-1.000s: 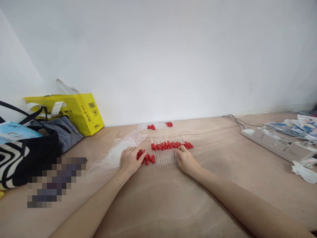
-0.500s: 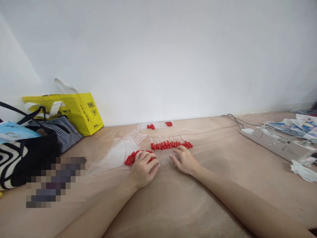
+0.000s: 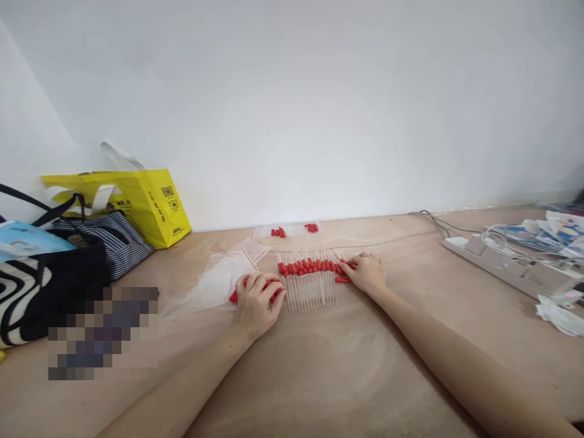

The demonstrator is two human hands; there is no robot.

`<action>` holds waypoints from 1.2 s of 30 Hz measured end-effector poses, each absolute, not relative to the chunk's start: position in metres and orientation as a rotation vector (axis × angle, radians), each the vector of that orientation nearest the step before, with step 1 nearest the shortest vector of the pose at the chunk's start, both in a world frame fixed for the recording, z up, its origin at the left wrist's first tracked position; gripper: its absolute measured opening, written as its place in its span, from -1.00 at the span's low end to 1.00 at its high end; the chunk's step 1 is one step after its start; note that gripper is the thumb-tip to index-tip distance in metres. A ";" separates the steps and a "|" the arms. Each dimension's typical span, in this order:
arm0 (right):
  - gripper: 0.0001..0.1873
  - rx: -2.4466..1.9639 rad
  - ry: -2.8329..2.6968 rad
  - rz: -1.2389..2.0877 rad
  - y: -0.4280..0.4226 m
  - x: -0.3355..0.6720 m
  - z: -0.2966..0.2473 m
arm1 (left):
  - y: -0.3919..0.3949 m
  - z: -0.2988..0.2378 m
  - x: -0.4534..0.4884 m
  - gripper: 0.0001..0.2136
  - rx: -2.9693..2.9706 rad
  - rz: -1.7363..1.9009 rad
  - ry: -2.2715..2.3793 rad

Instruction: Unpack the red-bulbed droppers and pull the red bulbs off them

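Note:
My left hand [image 3: 259, 301] rests with bent fingers over a pile of red rubber dropper bulbs [image 3: 234, 297], covering much of it. My right hand [image 3: 367, 274] is at the right end of a row of droppers, fingertips closed around a red bulb there. These droppers [image 3: 308, 266] lie side by side, red bulbs towards me and thin clear tubes pointing away. Just in front, bare clear tubes [image 3: 311, 293] form another row. A single red bulb [image 3: 342, 280] lies to the right of their upper ends, close to my right fingertips.
Clear zip bags [image 3: 219, 277] lie left of the bulbs. By the wall is another bag [image 3: 294, 230] with red-bulbed droppers. A yellow bag [image 3: 157, 210] and a striped bag [image 3: 121, 243] stand left. A power strip [image 3: 511, 267], cables and packets [image 3: 542, 234] lie right.
My right hand has moved right, from the bare tubes to the end of the dropper row. A loose red bulb now shows beside it. My left hand has shifted slightly left.

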State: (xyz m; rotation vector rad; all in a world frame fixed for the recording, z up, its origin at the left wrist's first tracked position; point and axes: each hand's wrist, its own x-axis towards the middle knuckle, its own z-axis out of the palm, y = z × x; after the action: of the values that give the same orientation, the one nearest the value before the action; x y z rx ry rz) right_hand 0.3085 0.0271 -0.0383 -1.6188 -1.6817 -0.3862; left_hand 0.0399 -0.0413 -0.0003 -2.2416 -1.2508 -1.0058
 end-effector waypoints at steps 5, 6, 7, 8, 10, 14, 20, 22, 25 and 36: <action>-0.71 -1.597 -1.629 -0.342 0.022 0.299 -0.032 | -0.040 -0.002 0.041 -0.87 -2.264 -1.018 -1.265; -0.70 -1.569 -1.621 -0.323 0.018 0.294 -0.029 | -0.040 -0.001 0.041 -0.87 -2.290 -1.027 -1.262; -0.70 -1.522 -1.626 -0.303 0.013 0.289 -0.026 | -0.040 0.000 0.042 -0.87 -2.322 -1.040 -1.257; -0.69 -1.456 -1.651 -0.281 0.006 0.283 -0.024 | -0.040 0.001 0.043 -0.86 -2.359 -1.055 -1.252; -0.70 -1.286 -1.734 -0.256 -0.009 0.267 -0.020 | -0.042 0.004 0.046 -0.83 -2.446 -1.076 -1.259; -0.74 -1.006 -1.908 -0.310 -0.038 0.240 -0.018 | -0.049 0.005 0.060 -0.76 -2.570 -1.126 -1.434; -0.78 -0.793 -2.034 -0.385 -0.045 0.230 -0.018 | -0.049 -0.004 0.073 -0.79 -2.554 -1.318 -1.697; -0.84 -0.769 -2.005 -0.405 -0.042 0.235 -0.016 | -0.046 -0.003 0.068 -0.81 -2.482 -1.192 -1.631; -0.89 -0.796 -1.917 -0.497 -0.035 0.244 -0.015 | -0.039 0.002 0.055 -0.82 -2.387 -0.943 -1.380; -0.74 -0.797 -2.177 -0.627 -0.019 0.248 -0.028 | -0.039 -0.003 0.056 -0.81 -2.311 -0.943 -0.934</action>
State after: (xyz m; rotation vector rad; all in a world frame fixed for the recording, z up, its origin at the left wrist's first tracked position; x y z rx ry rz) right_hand 0.2476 -0.0194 -0.0280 -0.7965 -2.1768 -0.6270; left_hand 0.0561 -0.0390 -0.0030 -2.3113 -0.9337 -0.9427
